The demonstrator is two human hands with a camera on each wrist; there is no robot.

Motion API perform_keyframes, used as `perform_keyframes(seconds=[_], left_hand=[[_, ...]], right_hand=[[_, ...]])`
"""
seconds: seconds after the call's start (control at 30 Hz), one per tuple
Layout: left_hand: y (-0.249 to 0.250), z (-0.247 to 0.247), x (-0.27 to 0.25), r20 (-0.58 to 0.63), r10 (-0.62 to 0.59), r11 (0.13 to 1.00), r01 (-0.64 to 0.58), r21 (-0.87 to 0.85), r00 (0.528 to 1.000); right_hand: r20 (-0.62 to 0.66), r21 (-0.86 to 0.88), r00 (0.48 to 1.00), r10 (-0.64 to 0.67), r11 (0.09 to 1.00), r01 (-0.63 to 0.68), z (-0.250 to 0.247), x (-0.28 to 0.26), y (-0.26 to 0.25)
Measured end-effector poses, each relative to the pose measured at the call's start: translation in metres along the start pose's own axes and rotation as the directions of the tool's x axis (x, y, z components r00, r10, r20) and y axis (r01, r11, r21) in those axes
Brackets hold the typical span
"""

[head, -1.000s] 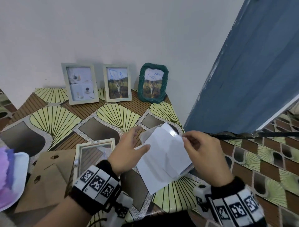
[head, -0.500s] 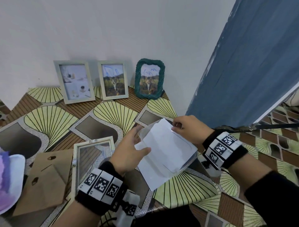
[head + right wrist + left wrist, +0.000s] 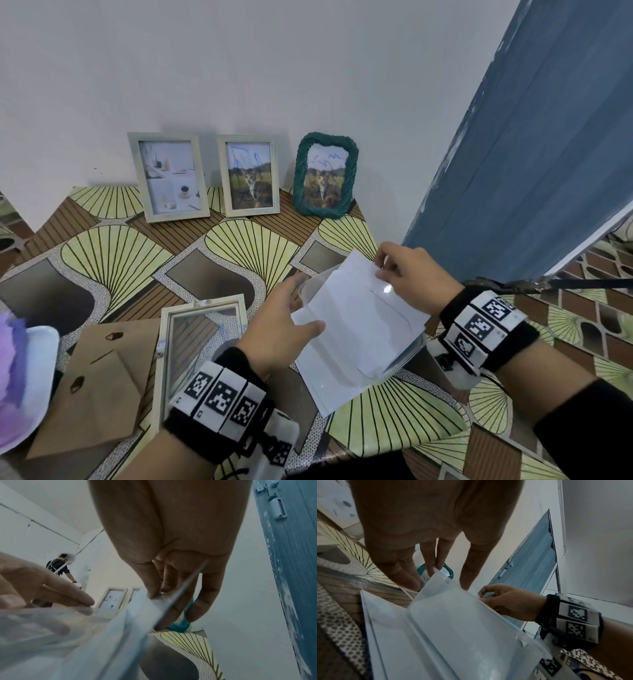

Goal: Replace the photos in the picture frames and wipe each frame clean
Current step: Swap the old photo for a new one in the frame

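Photos, white side up, sit with a clear plastic sleeve (image 3: 359, 329) at lower centre of the head view, held above your patterned tablecloth (image 3: 246, 246), which fills the lower half; a blue door (image 3: 534, 154) takes the right side; a brown backing board (image 3: 99, 387) lies at lower left, touching the emptied pale frame (image 3: 202, 339) lying flat just beside your left wrist; along the white wall at upper centre stand two pale frames (image 3: 168, 178) and a green woven frame (image 3: 325, 174); your left hand (image 3: 277, 332) grips the sleeve's near left edge, thumb on top; your right hand (image 3: 407, 274) pinches its far corner with curled fingers (image 3: 150, 582).
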State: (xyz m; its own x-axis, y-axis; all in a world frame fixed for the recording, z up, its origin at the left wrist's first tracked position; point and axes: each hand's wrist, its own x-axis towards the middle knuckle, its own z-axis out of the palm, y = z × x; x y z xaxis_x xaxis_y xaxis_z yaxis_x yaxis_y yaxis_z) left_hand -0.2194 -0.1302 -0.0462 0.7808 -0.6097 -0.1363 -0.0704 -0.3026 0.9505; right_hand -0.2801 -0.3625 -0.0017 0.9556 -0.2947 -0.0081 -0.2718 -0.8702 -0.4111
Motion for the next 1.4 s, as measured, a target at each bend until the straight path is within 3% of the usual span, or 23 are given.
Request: perform_keyframes(seconds=[0.13, 0.33, 0.47, 0.53, 0.67, 0.8, 0.93, 1.07, 1.17, 1.3, 1.4], left_hand=[[-0.002, -0.001, 0.002, -0.001, 0.009, 1.000, -0.009, -0.003, 1.000], [-0.003, -0.003, 0.004, 0.001, 0.016, 1.000, -0.016, 0.009, 1.000], [0.005, -0.012, 0.003, -0.055, 0.088, 0.996, -0.087, 0.012, 0.995], [0.016, -0.022, -0.001, -0.097, 0.141, 0.988, -0.146, -0.041, 0.985], [0.038, -0.047, -0.017, -0.173, 0.224, 0.955, -0.252, -0.156, 0.959], [0.039, -0.074, -0.033, -0.204, 0.227, 0.953, -0.260, -0.154, 0.952], [0.018, -0.104, -0.056, -0.248, 0.176, 0.983, -0.182, 0.000, 0.953], [-0.015, -0.129, -0.082, -0.317, 0.168, 0.970, -0.100, 0.220, 0.933], [-0.038, -0.142, -0.098, -0.305, 0.164, 0.928, -0.042, 0.371, 0.938], [-0.057, -0.146, -0.111, -0.117, 0.179, 0.868, -0.101, 0.486, 0.977], [-0.064, -0.147, -0.115, -0.041, 0.148, 0.854, -0.107, 0.508, 0.988]], right_hand=[[-0.010, 0.002, 1.000, 0.003, 1.000, -0.003, -0.012, -0.004, -0.002], [-0.152, 0.035, 0.988, -0.040, 0.998, 0.046, -0.043, -0.011, -0.018], [-0.272, 0.223, 0.962, 0.008, 0.973, 0.056, -0.070, -0.010, -0.030], [-0.302, 0.445, 0.952, 0.057, 0.891, 0.088, -0.079, -0.012, -0.037], [-0.262, 0.813, 0.956, 0.131, 0.564, 0.145, -0.077, -0.023, -0.057], [-0.138, 0.943, 0.980, 0.142, 0.322, 0.087, -0.046, -0.028, -0.075], [-0.067, 0.967, 0.986, 0.154, 0.253, 0.027, -0.003, -0.029, -0.095], [-0.021, 0.961, 0.988, 0.151, 0.277, -0.022, 0.036, -0.032, -0.116], [0.029, 0.942, 0.992, 0.124, 0.328, -0.068, 0.061, -0.035, -0.130], [0.076, 0.857, 0.996, 0.044, 0.507, -0.087, 0.088, -0.035, -0.147], [0.120, 0.686, 0.992, -0.038, 0.726, -0.055, 0.102, -0.032, -0.155]])
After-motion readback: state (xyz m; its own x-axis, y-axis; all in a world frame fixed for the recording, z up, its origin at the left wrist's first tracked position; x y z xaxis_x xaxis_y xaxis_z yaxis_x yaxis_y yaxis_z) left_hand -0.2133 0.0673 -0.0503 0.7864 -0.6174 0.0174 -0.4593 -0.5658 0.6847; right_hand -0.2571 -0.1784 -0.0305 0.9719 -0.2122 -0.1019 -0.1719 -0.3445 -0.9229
